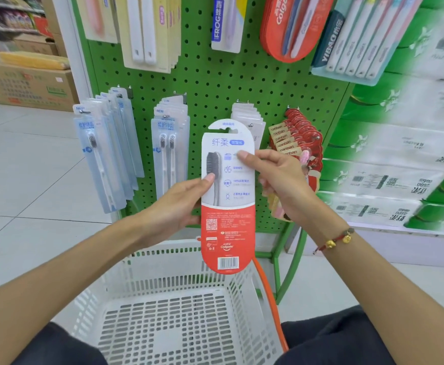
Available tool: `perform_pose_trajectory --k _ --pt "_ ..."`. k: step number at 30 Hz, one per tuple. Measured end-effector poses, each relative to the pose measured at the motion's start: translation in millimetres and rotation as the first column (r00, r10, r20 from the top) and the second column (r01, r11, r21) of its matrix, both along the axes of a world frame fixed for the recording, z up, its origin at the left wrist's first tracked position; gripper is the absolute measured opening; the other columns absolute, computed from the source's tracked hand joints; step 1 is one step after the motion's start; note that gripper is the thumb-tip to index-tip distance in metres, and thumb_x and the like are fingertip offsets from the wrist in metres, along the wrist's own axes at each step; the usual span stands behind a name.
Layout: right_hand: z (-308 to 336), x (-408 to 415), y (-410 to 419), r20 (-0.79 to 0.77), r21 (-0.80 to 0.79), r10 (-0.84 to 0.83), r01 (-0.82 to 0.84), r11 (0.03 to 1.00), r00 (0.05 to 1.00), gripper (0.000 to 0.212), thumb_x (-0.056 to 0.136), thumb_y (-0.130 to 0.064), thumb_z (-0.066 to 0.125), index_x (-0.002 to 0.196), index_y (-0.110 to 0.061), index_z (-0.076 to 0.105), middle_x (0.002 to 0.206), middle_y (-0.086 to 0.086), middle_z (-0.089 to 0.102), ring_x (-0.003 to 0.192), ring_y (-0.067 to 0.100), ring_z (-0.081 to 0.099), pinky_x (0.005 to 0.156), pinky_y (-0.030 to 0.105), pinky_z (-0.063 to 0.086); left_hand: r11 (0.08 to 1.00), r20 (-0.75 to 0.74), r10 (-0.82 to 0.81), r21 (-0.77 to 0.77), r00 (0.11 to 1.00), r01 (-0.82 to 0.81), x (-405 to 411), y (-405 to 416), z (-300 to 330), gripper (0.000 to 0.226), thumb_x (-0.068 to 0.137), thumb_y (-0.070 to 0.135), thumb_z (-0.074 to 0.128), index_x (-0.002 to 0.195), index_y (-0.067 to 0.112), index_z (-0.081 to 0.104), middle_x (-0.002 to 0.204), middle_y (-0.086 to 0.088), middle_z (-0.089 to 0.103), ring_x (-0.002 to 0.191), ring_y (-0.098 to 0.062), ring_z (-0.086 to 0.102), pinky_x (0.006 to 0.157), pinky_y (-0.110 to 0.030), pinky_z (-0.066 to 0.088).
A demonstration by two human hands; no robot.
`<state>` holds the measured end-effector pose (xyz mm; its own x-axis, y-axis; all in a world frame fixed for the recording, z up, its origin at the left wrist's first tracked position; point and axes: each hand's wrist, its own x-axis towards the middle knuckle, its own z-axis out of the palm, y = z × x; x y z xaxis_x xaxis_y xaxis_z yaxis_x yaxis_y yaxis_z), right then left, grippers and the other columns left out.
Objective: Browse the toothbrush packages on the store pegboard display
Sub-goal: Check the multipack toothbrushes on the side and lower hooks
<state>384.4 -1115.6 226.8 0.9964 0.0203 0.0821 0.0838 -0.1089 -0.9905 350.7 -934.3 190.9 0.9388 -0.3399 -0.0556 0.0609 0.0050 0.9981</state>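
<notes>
1. A green pegboard [215, 83] stands upright on a green metal frame, on a floor of pale tiles [31, 164]; every place below is given relative to this board.
2. In front of the board's lower middle, off its hooks, a white-and-red Colgate toothbrush package [227, 196] is held upright with its printed back and barcode facing the camera.
3. The left hand [176, 206] grips the package's left edge, thumb pressed on its face.
4. The right hand [276, 177] pinches the right edge near the top, thumb on the front, and a red cord bracelet [334, 239] sits on its wrist.
5. Hanging on the board's lower row are pale blue packs [105, 154] at its left, twin-brush packs [169, 143] beside them, and red canban packs [300, 138] at its right.
6. On its upper row hang a FROG pack [225, 25] and red Colgate packs [289, 27].
7. Below the board's foot sits a white slotted basket [147, 312] with an orange handle [271, 299].
8. Right of the board are stacked green-and-white tissue packs [400, 154]; left of it, cardboard boxes [28, 85] rest on the floor.
</notes>
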Motion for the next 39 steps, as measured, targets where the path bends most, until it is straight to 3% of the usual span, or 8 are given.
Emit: perform_pose_trajectory --k 5,13,17,20,26,30,33,39 --pt "1 -1 -2 0.02 -0.043 0.018 -0.017 0.999 1.0 0.02 0.083 -0.028 0.073 0.09 -0.009 0.069 0.075 -0.003 0.072 0.046 0.0 0.048 0.045 0.01 0.039 0.997 0.022 0.068 0.02 0.997 -0.069 0 5 -2 0.028 0.097 0.037 0.044 0.102 0.022 0.067 0.095 0.001 0.075 0.087 -0.014 0.072 0.073 -0.026 0.056" --pt "-2 0 -4 0.088 -0.002 -0.047 0.048 0.999 0.995 0.022 0.084 -0.024 0.073 0.093 -0.005 0.067 0.075 0.001 0.072 0.053 -0.003 0.061 0.054 0.01 0.046 0.998 0.112 0.033 0.041 0.993 -0.037 -3 4 -10 0.019 0.095 0.03 0.052 0.111 0.034 0.063 0.101 0.006 0.074 0.091 -0.012 0.071 0.07 -0.02 0.057" --pt "-7 -1 -2 0.068 -0.096 0.015 -0.009 0.995 0.998 0.035 0.08 -0.032 0.075 0.106 -0.013 0.061 0.084 -0.001 0.076 0.078 0.007 0.073 0.069 0.018 0.056 0.995 0.131 0.098 -0.02 0.987 -0.096 -3 2 -11 0.02 0.095 0.026 0.053 0.112 0.026 0.065 0.1 0.002 0.075 0.088 -0.015 0.072 0.067 -0.021 0.057" --pt "-14 -1 3 0.063 -0.252 0.103 -0.085 0.964 0.993 0.041 0.075 -0.03 0.079 0.104 -0.009 0.059 0.089 0.002 0.075 0.079 0.011 0.072 0.072 0.026 0.059 0.984 0.134 0.168 -0.076 0.977 -0.159 -1 2 -10 0.019 0.096 0.027 0.053 0.111 0.026 0.065 0.1 0.0 0.075 0.091 -0.018 0.072 0.073 -0.025 0.059" --pt "-21 1 5 0.216 -0.223 0.092 -0.043 0.974 0.972 0.028 0.072 -0.025 0.082 0.085 -0.01 0.061 0.079 0.014 0.071 0.077 0.026 0.072 0.075 0.042 0.06 0.974 0.141 0.213 -0.111 0.967 -0.198 0 2 -9 0.02 0.096 0.027 0.053 0.112 0.026 0.065 0.1 0.002 0.075 0.091 -0.016 0.072 0.071 -0.022 0.058" --pt "-21 1 3 0.204 -0.302 0.181 -0.114 0.946 0.962 0.047 0.072 -0.031 0.081 0.11 -0.014 0.059 0.087 0.006 0.073 0.086 0.026 0.07 0.082 0.043 0.057 0.948 0.167 0.3 -0.158 0.939 -0.274 2 4 -6 0.021 0.095 0.028 0.054 0.113 0.025 0.066 0.101 0.004 0.074 0.092 -0.015 0.071 0.071 -0.023 0.058" --pt "-25 0 0 0.177 -0.34 0.28 -0.208 0.917 0.944 0.059 0.074 -0.024 0.082 0.125 -0.024 0.051 0.095 0.004 0.071 0.09 0.028 0.068 0.083 0.046 0.057 0.902 0.166 0.409 -0.227 0.897 -0.369 4 7 -2 0.025 0.095 0.029 0.055 0.117 0.023 0.064 0.102 0.007 0.074 0.092 -0.011 0.071 0.069 -0.022 0.058" --pt "-32 -4 -1 0.395 -0.498 0.294 -0.066 0.865 0.871 0.073 0.078 -0.028 0.08 0.14 -0.032 0.042 0.109 -0.009 0.06 0.088 0.012 0.063 0.086 0.04 0.055 0.867 0.135 0.462 -0.276 0.877 -0.414 4 6 -1 0.028 0.094 0.028 0.055 0.122 0.023 0.061 0.102 0.009 0.074 0.093 -0.008 0.07 0.071 -0.023 0.058"
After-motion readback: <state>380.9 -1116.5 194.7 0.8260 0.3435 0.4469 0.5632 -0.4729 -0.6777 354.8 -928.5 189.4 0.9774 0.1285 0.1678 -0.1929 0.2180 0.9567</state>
